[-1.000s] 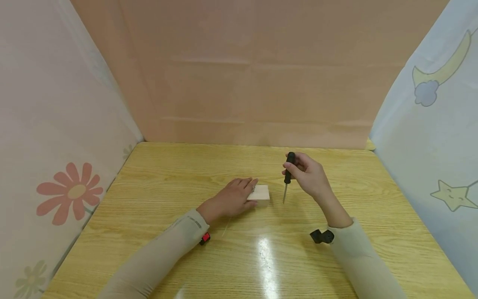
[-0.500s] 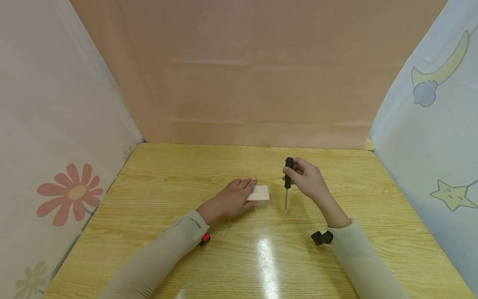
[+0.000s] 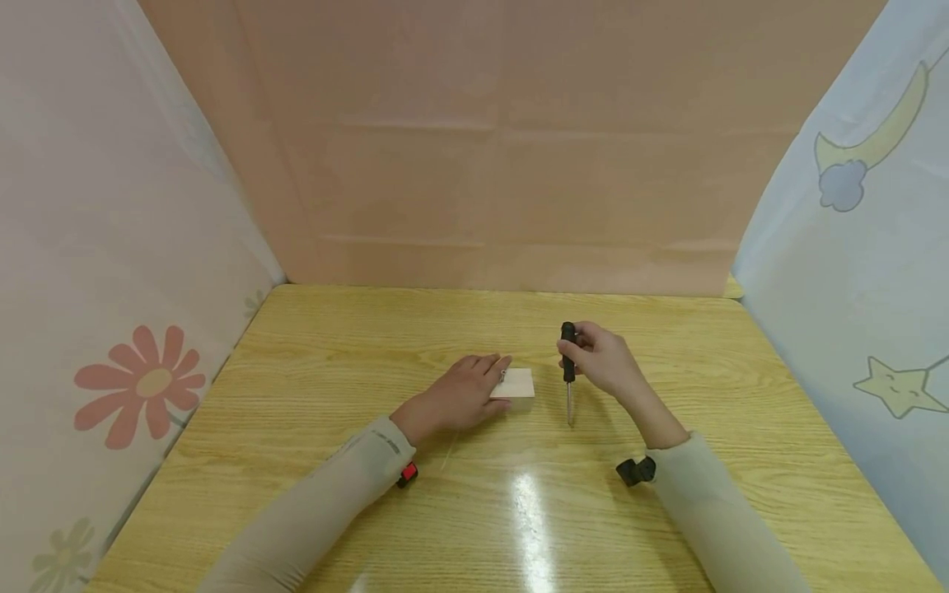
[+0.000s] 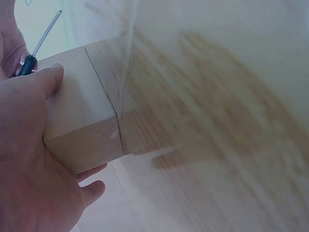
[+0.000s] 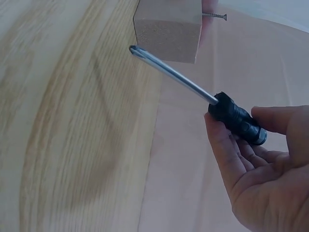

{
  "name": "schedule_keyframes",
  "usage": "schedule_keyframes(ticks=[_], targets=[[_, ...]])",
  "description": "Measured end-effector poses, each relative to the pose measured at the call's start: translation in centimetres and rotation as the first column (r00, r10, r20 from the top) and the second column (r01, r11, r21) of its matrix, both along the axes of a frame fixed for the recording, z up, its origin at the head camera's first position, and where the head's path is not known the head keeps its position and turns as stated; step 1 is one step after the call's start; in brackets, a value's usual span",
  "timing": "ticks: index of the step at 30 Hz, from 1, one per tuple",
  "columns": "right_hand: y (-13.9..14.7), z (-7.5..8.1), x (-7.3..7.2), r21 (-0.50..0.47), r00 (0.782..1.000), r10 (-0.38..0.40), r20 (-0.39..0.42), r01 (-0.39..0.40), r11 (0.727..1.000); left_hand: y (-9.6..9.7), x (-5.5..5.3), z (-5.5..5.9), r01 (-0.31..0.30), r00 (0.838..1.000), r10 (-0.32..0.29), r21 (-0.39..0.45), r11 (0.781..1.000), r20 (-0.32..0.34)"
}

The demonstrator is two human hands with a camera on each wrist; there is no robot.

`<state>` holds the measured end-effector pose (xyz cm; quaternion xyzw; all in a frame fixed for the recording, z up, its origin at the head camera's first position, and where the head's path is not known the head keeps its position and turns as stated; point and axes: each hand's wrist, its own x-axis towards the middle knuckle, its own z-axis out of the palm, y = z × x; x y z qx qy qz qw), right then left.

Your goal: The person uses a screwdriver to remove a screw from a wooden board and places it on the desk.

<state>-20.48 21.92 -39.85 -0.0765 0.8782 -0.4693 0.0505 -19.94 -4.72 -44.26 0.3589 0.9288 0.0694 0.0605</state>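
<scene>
Left hand (image 3: 455, 397) grips the block (image 3: 521, 383) on the table (image 3: 334, 371), probably to steady it, 1 screw (image 5: 216, 16) sticking up, while right hand (image 3: 606, 362) pinches the screwdriver (image 3: 569, 371) tip-down near the block.

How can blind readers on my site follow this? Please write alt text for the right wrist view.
The person's right grip pinches a black-handled screwdriver, its cross-shaped tip toward the upper left. Near the top edge, a screw sticks out of a wooden block; a wood-grain table fills the left side.
</scene>
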Motion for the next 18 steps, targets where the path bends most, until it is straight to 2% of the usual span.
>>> schedule_keyframes(ticks=[6,10,14,18], targets=[[0.01,-0.29,-0.28,0.05,0.999,0.023,0.025,-0.024,0.998,0.0,0.09,0.4,0.01,1.0,-0.01,-0.005,1.0,0.004],[-0.09,-0.53,-0.58,0.068,0.998,0.038,0.044,-0.041,0.997,-0.05,0.07,0.54,-0.011,0.999,0.011,0.008,1.0,0.037],[-0.17,-0.67,-0.73,0.082,0.997,0.042,0.07,-0.048,0.995,-0.24,-0.02,0.59,-0.02,0.998,0.018,0.042,0.999,0.057],[-0.09,-0.87,-0.96,0.095,0.995,0.046,0.089,-0.055,0.994,-0.47,-0.17,1.01,0.004,0.999,-0.008,0.098,0.995,0.045]])
